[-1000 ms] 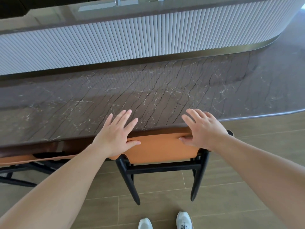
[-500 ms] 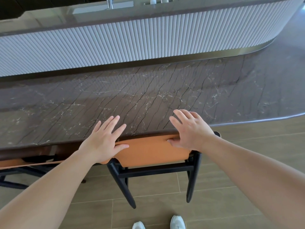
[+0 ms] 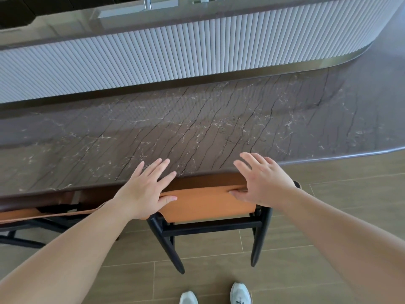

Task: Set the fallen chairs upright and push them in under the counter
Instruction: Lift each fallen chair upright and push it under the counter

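The dark veined desk [image 3: 197, 128] fills the middle of the view, its long edge running from 9 o'clock to 3 o'clock, with a ribbed white wall [image 3: 175, 49] behind it at 12 o'clock. Wood-look floor [image 3: 328, 216] spreads from 3 to 6 o'clock.

At the centre, just below the desk edge, stands the upright chair [image 3: 206, 205]: an orange backrest on a black frame, two rear legs splayed toward 6 o'clock. The backrest's long axis lies parallel to the desk edge, and the seat faces 12 o'clock, tucked beneath the top. A second chair [image 3: 39, 213] shows at 9 o'clock, also partly under the desk; its pose is hard to read.

The left hand [image 3: 144, 191] and right hand [image 3: 265, 183] rest flat on the backrest's two ends, fingers [image 3: 153, 167] straight and spread, grasping nothing, thumbs lying on the orange leather. White shoes [image 3: 240, 294] sit at 6 o'clock.

This chair looks nearly home. The risk I judge: the fingertips reach over the desk edge, so a further shove could pinch them between backrest and stone, and an uneven push from one hand would skew the chair or knock its frame against the neighbour.
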The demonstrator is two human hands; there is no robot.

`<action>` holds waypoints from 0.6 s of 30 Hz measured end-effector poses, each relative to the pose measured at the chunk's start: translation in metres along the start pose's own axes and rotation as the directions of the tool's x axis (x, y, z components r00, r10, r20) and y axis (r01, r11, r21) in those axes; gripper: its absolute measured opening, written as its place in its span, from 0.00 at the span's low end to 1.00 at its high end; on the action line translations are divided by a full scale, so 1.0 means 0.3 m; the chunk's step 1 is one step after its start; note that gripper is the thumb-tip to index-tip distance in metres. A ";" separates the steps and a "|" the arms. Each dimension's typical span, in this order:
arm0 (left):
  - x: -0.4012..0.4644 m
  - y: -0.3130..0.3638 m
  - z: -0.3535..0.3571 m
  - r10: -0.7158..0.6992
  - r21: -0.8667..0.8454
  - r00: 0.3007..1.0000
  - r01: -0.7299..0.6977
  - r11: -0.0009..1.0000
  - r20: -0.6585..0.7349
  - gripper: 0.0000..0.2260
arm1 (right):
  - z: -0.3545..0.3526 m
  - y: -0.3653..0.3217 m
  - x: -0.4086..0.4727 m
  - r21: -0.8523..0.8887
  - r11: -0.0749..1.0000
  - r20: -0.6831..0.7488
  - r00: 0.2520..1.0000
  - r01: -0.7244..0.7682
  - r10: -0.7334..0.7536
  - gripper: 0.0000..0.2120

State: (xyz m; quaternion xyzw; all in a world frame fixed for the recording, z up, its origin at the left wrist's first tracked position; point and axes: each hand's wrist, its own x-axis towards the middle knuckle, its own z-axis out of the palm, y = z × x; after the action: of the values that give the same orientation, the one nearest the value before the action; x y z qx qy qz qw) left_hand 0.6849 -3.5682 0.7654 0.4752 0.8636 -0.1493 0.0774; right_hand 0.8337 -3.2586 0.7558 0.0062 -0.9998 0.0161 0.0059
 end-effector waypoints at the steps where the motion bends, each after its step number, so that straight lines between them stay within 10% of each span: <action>1: 0.002 -0.006 0.000 0.007 0.005 1.000 -0.007 1.000 0.002 0.35 | -0.002 -0.004 0.000 0.000 1.000 0.002 1.000 -0.009 0.009 0.36; 18: 0.001 -0.082 0.051 -0.034 -0.123 0.999 0.030 0.992 -0.034 0.40 | 0.030 -0.079 0.054 -0.040 0.999 -0.058 0.998 -0.033 0.031 0.37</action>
State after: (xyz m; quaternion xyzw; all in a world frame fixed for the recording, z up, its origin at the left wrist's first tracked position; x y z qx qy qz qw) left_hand 0.6639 -3.5854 0.7553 0.4582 0.8800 -0.0885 0.0883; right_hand 0.8178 -3.2827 0.7476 -0.0103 -0.9993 -0.0041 0.0344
